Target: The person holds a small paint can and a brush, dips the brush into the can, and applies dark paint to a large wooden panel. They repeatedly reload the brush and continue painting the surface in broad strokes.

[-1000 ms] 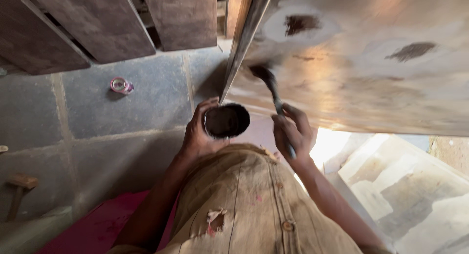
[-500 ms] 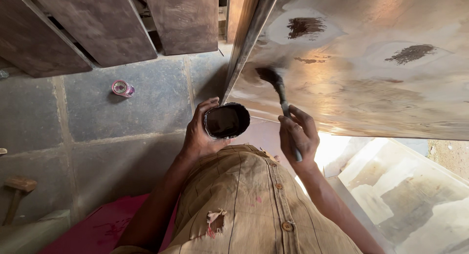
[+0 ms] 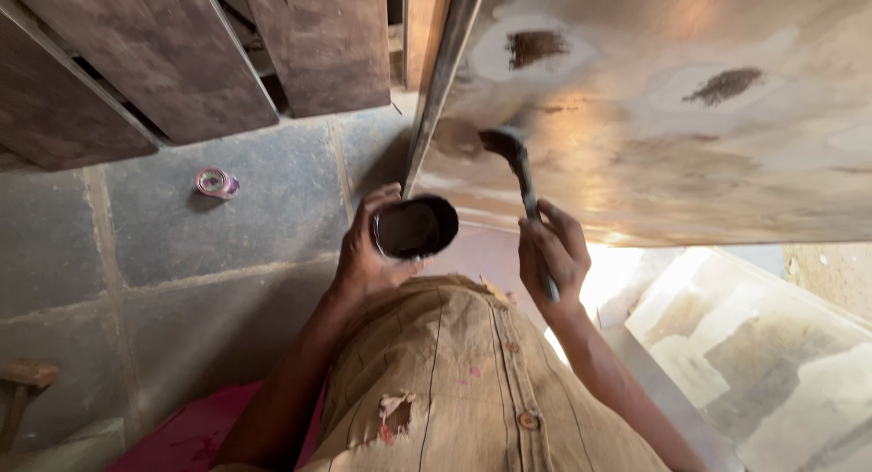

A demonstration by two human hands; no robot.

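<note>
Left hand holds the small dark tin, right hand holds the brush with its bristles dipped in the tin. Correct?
Not quite. The left hand does hold the small dark tin, and the right hand holds the brush, but the head view shows its bristles against the wooden panel, not in the tin.

- Grey stone-slab floor with pale joints fills the left.
- Dark wooden planks lean along the far left.
- A small round tin lies on the floor.
- Bright sunlight falls on pale sheets near right.
</note>
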